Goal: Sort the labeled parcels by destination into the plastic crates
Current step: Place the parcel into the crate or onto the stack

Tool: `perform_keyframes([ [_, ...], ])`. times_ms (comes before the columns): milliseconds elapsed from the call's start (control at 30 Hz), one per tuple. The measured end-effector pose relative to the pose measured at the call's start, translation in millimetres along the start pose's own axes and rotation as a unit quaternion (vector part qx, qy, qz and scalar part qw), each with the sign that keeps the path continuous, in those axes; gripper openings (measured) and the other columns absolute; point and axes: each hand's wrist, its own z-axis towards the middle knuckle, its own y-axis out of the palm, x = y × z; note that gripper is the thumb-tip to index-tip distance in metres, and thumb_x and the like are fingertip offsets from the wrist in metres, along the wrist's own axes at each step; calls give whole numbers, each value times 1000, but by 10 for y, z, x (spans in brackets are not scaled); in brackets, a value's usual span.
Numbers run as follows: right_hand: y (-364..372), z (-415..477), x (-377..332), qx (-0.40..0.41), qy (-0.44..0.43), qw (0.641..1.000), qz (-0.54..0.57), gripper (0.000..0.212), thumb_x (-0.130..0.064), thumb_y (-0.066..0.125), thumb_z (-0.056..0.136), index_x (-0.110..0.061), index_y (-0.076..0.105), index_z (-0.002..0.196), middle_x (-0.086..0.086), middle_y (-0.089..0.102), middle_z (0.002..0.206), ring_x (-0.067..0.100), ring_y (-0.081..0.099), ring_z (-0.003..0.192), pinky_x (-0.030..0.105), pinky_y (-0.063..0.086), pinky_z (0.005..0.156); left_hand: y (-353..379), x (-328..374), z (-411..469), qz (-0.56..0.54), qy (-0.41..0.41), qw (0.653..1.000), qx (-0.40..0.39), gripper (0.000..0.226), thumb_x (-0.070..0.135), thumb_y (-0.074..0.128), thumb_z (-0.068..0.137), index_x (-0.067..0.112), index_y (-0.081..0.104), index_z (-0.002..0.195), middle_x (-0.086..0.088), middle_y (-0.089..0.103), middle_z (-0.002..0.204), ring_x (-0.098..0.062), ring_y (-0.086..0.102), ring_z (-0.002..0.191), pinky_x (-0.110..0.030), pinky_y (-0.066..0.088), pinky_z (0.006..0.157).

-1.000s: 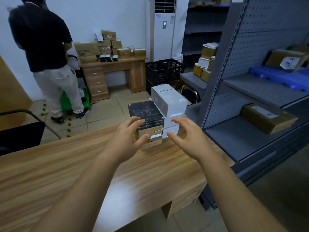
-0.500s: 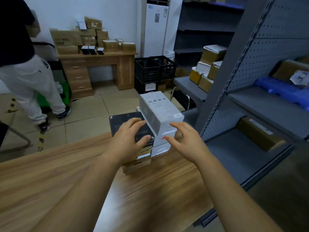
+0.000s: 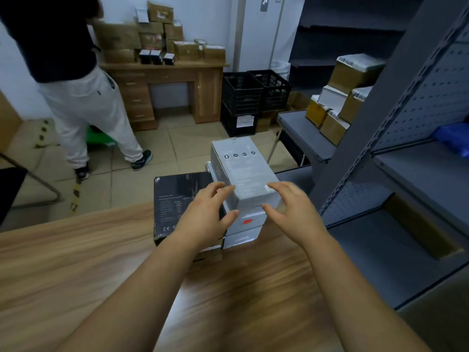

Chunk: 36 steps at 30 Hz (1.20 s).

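Both hands are out over the table (image 3: 76, 262), fingers spread and loosely curved, holding nothing.
- Left hand (image 3: 205, 217) is at the left flank of the top box (image 3: 241, 168).
- Right hand (image 3: 291, 207) is at its near right corner.
- The top box lies between the two hands, long axis running away from them. It is the uppermost of a white stack (image 3: 245, 229) at the table's far edge.
- The fingertips are blurred, so I cannot tell whether either hand touches the box.

Around the hands:
- Black box (image 3: 175, 199) lies just under and left of the left hand, against the stack.
- Crates (image 3: 242, 95) stand well beyond both hands, on the floor past the table.
- Shelf (image 3: 406, 237) is to the right of the right hand.
- A person (image 3: 76, 85) stands far off to the left, beyond the left hand.

Step in hand, as I judge it: take the top box off the stack.

To do it well:
- Close both palms on the long side faces with thumbs toward the near end, not on corners alone. The carton looks smooth and would likely slip from a fingertip hold.
- Lift straight up before drawing back, so the boxes beneath are not dragged off the far edge.
- Keep the left wrist clear of the black box.
- Read the label before choosing a crate. No destination is legible from here.
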Motion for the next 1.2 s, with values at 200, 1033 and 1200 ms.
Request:
perform_keyframes([
  [200, -56, 351, 307, -57, -26, 997, -34, 60, -36, 68, 91, -30, 45, 146, -8, 35, 151, 14, 26, 139, 34, 34, 111, 281, 144, 325, 37, -64, 997, -9, 63, 47, 56, 95, 37, 29, 151, 3, 18, 160, -20, 16, 146, -46, 28, 118],
  [1033, 325, 219, 282, -112, 37, 967, 226, 44, -20, 66, 94, -25, 55, 137, -5, 54, 137, 14, 52, 126, 35, 47, 105, 11, 220, 303, 17, -17, 997, 79, 52, 37, 65, 90, 42, 47, 139, 16, 30, 154, -9, 19, 141, -50, 23, 118],
  [1200, 32, 324, 154, -95, 22, 980, 173, 69, -29, 67, 92, -36, 32, 151, -8, 40, 147, 12, 41, 132, 36, 41, 106, 146, 124, 203, -62, -106, 988, 89, 66, 38, 69, 89, 46, 36, 146, 10, 16, 161, -16, 8, 147, -53, 17, 120],
])
